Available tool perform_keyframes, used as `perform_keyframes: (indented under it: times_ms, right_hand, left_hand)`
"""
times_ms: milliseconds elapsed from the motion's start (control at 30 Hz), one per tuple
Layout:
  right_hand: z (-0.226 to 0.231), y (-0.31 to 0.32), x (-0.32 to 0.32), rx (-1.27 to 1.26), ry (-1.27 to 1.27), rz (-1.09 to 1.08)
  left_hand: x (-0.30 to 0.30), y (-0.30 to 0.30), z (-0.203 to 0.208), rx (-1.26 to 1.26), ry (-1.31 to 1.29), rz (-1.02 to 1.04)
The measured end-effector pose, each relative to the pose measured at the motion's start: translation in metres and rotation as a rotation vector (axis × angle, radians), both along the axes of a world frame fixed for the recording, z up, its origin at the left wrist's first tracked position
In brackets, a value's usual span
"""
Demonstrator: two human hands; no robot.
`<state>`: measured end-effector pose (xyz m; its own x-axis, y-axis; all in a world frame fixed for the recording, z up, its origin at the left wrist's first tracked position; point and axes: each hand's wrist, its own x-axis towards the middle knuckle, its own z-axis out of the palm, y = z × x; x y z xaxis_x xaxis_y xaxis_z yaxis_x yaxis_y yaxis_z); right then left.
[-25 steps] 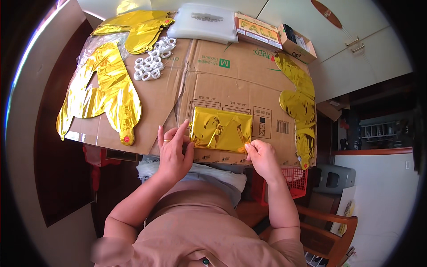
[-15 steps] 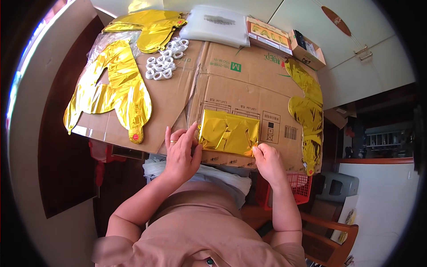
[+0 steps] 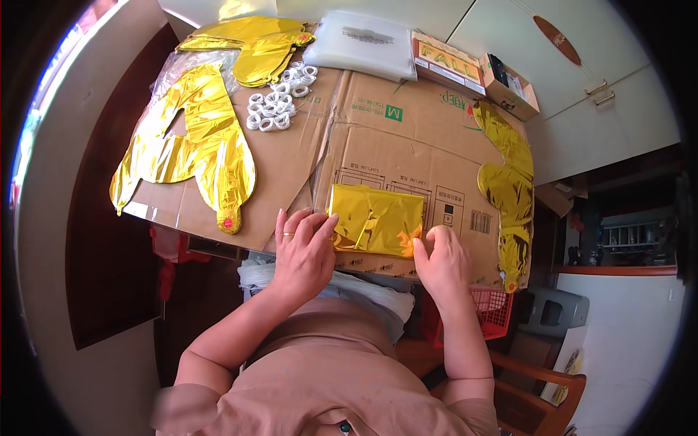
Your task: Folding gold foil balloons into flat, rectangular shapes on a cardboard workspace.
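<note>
A folded gold foil balloon [image 3: 374,218] lies flat as a creased rectangle on the cardboard near the table's front edge. My left hand [image 3: 302,251] is at its left edge, fingers bent and apart, with the index fingertip touching the foil. My right hand [image 3: 445,265] is closed at the lower right corner, thumb against the foil; its curled fingertips are partly hidden. An unfolded gold foil balloon shaped like a letter A [image 3: 193,145] lies at the left. Another curvy gold balloon [image 3: 509,192] lies along the right edge.
Several small white ribbon coils [image 3: 273,109] sit behind the left balloon. More gold balloons [image 3: 251,43] are stacked at the back left. A pile of clear plastic bags [image 3: 360,47], a printed box [image 3: 447,62] and a small open carton [image 3: 509,91] line the back. A red basket [image 3: 491,312] stands below.
My left hand has come in closer to the folded balloon's left edge, its index finger lowered onto the foil. The right fingers have shifted slightly outward at the corner. The whole view has tilted a little.
</note>
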<state>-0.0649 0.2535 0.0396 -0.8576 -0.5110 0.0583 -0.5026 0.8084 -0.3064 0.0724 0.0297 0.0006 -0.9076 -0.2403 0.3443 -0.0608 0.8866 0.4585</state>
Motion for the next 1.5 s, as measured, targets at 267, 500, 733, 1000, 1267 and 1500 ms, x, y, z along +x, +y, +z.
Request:
perform_keyframes:
  times_ms: [267, 500, 733, 1000, 1267, 1500]
  right_hand:
    - [-0.033, -0.024, -0.011, -0.2, 0.106, 0.209]
    - [-0.041, -0.035, -0.001, -0.008, 0.043, 0.261]
    - [-0.043, -0.037, 0.008, 0.021, 0.054, 0.278]
    - [-0.043, -0.04, 0.01, 0.039, 0.072, 0.25]
    - [-0.042, -0.044, 0.01, 0.024, 0.076, 0.246]
    - [-0.042, -0.044, 0.01, 0.015, 0.075, 0.255]
  left_hand:
    - [0.004, -0.001, 0.0, 0.17, 0.045, -0.014]
    - [0.024, 0.006, -0.008, 0.051, -0.094, -0.023]
    - [0.024, 0.011, -0.015, 0.068, -0.088, -0.03]
    - [0.024, 0.012, -0.014, 0.012, -0.106, -0.042]
    - [0.025, 0.01, -0.015, 0.01, -0.107, -0.05]
    - [0.026, 0.009, -0.016, -0.01, -0.125, -0.037]
